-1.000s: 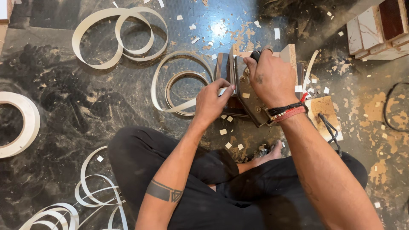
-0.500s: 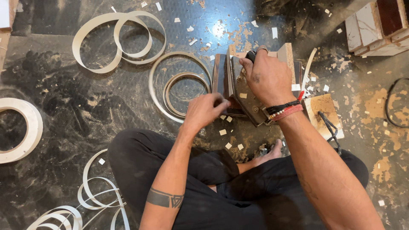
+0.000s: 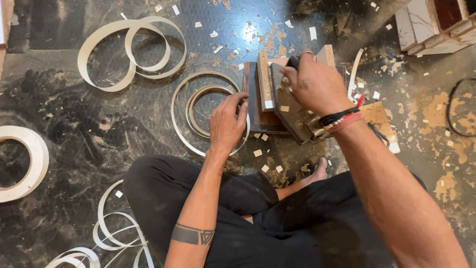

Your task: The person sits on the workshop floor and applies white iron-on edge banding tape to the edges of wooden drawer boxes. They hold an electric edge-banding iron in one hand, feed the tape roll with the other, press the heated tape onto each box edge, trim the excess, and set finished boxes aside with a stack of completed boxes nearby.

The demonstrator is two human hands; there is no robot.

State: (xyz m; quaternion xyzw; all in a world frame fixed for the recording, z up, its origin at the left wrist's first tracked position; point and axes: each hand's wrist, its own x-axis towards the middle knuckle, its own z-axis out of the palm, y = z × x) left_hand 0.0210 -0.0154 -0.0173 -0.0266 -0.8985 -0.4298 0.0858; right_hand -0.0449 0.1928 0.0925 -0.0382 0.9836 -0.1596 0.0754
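Right hand clamped on metal trimmer over upright boards; left hand pinching edging strip; best kept taut, flush.

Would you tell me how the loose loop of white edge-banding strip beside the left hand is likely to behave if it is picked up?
The white edge-banding strip is thin and lies in open, uneven curls, so it probably flexes and sags rather than holding shape. It looks light for its length. The left hand near it would likely drag the whole loop along.
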